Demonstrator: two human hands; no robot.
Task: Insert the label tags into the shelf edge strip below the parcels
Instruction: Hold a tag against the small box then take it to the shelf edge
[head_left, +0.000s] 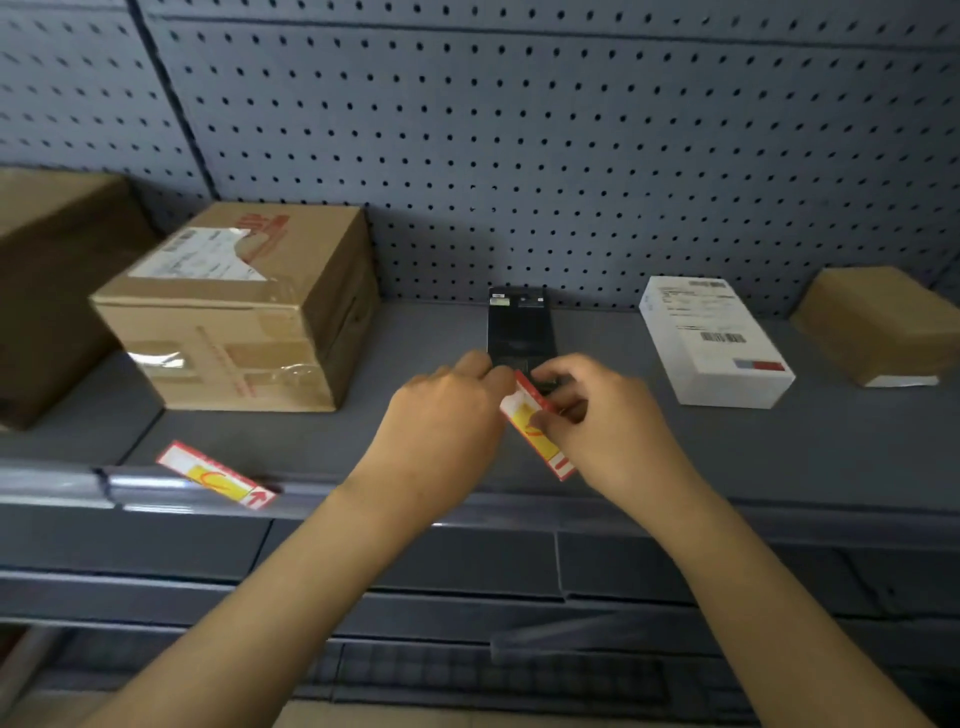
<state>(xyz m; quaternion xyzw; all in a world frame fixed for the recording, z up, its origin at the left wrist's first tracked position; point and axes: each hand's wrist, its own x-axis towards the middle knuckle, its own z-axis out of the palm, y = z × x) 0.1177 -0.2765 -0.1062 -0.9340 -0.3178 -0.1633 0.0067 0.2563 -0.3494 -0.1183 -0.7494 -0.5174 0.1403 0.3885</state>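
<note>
Red-bordered and yellow in the middle, the flat paper label tag (535, 423) is pinched between both hands above the grey shelf (363, 415), its long axis slanting from the far left toward the near right; the left hand (447, 421) grips its upper end, the right hand (597, 410) its middle. A second label tag (215, 474) lies tilted across the glossy edge strip (363, 499), near a taped cardboard parcel (244, 312), a black device (519, 325) and a white box (711, 338).

Grey shelf (426, 332) (parcels (244, 306), tag (215, 474))
</note>
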